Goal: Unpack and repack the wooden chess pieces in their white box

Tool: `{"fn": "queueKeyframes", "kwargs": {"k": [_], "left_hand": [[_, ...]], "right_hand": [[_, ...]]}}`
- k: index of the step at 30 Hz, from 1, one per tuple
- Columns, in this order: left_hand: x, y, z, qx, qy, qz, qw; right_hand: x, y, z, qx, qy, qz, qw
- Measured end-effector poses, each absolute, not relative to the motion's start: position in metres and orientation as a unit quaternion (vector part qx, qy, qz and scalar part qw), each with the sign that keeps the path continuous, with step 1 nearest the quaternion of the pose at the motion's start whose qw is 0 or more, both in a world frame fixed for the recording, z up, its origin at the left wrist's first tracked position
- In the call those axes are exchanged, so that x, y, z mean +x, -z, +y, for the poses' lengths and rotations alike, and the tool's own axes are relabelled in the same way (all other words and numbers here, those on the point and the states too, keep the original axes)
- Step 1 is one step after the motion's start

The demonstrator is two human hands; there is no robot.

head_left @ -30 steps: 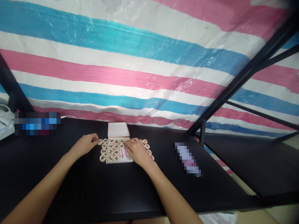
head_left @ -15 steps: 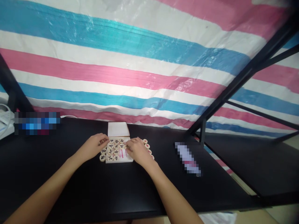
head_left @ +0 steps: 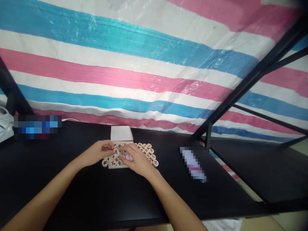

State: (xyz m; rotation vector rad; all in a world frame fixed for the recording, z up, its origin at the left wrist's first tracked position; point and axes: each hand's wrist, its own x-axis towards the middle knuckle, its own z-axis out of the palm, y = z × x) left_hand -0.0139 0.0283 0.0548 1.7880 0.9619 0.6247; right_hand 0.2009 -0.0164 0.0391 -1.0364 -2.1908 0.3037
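Black-marked Chinese chess pieces point(head_left: 112, 163) lie in rows in a shallow white box point(head_left: 116, 167). Over the box's left half, my left hand point(head_left: 103, 149) has curled fingers, with its fingertips at the edge of one raised Chinese chess piece point(head_left: 116, 151). From the other side my right hand point(head_left: 137, 157), wearing a ring, reaches across the box. Its index fingertip is close to that same piece, while the thumb is spread apart lower down. Part of the box's contents is hidden under the right hand. Pink marks show on the box floor.
Red-marked pieces point(head_left: 151, 150) stand in rows right of the box, and a black-marked piece point(head_left: 105, 162) lies to its left. Behind is a white lid point(head_left: 121, 133). A blurred-out pale item point(head_left: 193, 164) lies on the black table point(head_left: 84, 195); a striped sheet point(head_left: 120, 77) hangs behind.
My right hand has moved left across the box, uncovering the red-marked pieces. My left hand has shifted slightly right, and a piece now sits raised between the two hands' fingertips.
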Motion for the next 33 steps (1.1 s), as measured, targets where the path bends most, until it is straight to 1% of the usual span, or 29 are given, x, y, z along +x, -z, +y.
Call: {"fn": "queueKeyframes", "kwargs": {"k": [3, 7, 11, 19, 22, 25, 27, 29, 33], "left_hand": [[-0.044, -0.061, 0.041, 0.752, -0.225, 0.441, 0.435], [-0.070, -0.055, 0.054, 0.759, -0.134, 0.514, 0.377], [-0.070, -0.045, 0.057, 0.753, -0.118, 0.547, 0.347], [-0.060, -0.048, 0.051, 0.770, -0.088, 0.556, 0.299], [-0.058, -0.052, 0.050, 0.777, -0.089, 0.557, 0.281], [-0.052, -0.058, 0.045, 0.786, -0.125, 0.544, 0.267], [-0.043, -0.062, 0.039, 0.792, -0.166, 0.511, 0.291], [-0.030, -0.064, 0.031, 0.788, -0.196, 0.464, 0.355], [-0.010, -0.064, 0.019, 0.764, -0.178, 0.411, 0.464]], "right_hand": [[0.208, -0.035, -0.010, -0.433, -0.082, -0.845, 0.302], [0.214, -0.026, -0.002, -0.462, -0.055, -0.849, 0.252], [0.213, -0.024, -0.002, -0.466, -0.056, -0.854, 0.224], [0.211, -0.023, 0.000, -0.498, -0.050, -0.839, 0.215], [0.212, -0.024, 0.001, -0.502, -0.073, -0.830, 0.234], [0.213, -0.029, -0.002, -0.487, -0.109, -0.824, 0.269], [0.212, -0.034, -0.006, -0.463, -0.134, -0.826, 0.292], [0.209, -0.037, -0.012, -0.435, -0.155, -0.831, 0.310], [0.201, -0.038, -0.018, -0.395, -0.163, -0.835, 0.346]]}}
